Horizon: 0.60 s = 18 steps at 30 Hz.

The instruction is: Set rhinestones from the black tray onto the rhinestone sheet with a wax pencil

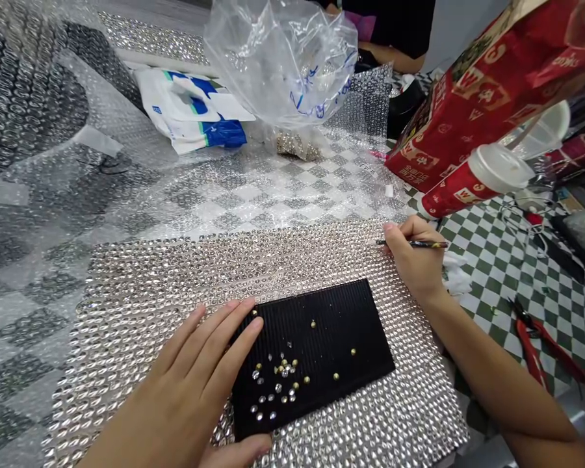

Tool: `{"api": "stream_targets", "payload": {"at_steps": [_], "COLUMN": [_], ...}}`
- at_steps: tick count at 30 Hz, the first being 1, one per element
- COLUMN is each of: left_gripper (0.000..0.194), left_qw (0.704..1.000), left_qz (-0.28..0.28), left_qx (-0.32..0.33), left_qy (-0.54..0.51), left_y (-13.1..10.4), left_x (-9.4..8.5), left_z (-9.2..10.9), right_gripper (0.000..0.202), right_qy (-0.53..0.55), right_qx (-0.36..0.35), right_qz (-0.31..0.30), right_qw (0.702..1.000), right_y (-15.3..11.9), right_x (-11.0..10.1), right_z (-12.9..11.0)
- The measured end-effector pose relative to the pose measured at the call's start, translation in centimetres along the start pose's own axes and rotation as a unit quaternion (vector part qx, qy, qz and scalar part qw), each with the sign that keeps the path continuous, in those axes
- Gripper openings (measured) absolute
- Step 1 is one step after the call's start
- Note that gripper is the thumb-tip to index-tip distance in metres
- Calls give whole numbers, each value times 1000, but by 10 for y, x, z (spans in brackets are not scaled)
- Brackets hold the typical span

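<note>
My left hand [190, 370] spans the left end of a black ridged tray [341, 325], index fingertip on its surface and thumb at its lower corner. Loose clear rhinestones [279, 388] lie scattered in the tray, several with gold backs turned up. Under it spreads a panel covered in rows of silvery rhinestones [214, 266]. Near the panel's upper right corner, my right hand [416, 257] pinches a thin dark patterned pencil [426, 244]. Its pale tip points left, close over the stones; whether it touches them I cannot tell.
Bubble wrap [141, 195] covers the checkered table behind and left. A clear plastic bag [283, 58] and a wipes pack [190, 110] stand beyond the panel. At right are a red paper bag [482, 91], a lidded cup [472, 182] and red-handled pliers [536, 331]. Another person sits at the back.
</note>
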<state>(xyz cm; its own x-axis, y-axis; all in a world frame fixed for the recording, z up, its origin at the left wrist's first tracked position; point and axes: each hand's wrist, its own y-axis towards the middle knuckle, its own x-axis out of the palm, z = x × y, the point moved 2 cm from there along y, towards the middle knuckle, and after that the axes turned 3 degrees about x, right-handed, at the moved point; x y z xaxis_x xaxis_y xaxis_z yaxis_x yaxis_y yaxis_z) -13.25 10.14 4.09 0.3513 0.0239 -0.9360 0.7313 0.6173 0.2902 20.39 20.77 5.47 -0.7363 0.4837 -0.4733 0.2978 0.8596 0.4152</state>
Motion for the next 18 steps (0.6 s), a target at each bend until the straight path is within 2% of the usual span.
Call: {"api": "stream_targets", "payload": {"at_steps": [4,6,8,9,10,12,14,18], "left_gripper": [80,80,81,82,84,86,88,88], "left_qw": [1000,1000,1000,1000,1000,999,999,999], "left_qz": [2,-5,-13,-19,-24,-32,-32,-32], "left_qx": [-2,-4,0,3,5,4,1,4], "left_qy": [2,2,1,0,0,-2,-2,-1], "left_y": [-1,0,2,3,4,5,5,5], "left_x": [0,-2,-4,-5,-6,-7,-8,-7], "left_z": [1,2,2,3,3,3,3,4], "right_gripper": [40,41,44,39,34,34,35,33], "right_qy": [51,86,148,166,174,166,164,164], "right_qx": [-53,-64,-57,-53,-69,-142,-179,-186], "right_qz": [91,86,-22,-114,-234,-366,-417,-420], "right_qw": [993,991,987,978,954,905,876,873], "right_y": [-2,-15,-35,-47,-61,-85,-100,-105], "right_x": [-12,-18,-18,-15,-9,0,9,16], "right_z": [-19,-41,-66,-78,-88,-102,-104,-97]}}
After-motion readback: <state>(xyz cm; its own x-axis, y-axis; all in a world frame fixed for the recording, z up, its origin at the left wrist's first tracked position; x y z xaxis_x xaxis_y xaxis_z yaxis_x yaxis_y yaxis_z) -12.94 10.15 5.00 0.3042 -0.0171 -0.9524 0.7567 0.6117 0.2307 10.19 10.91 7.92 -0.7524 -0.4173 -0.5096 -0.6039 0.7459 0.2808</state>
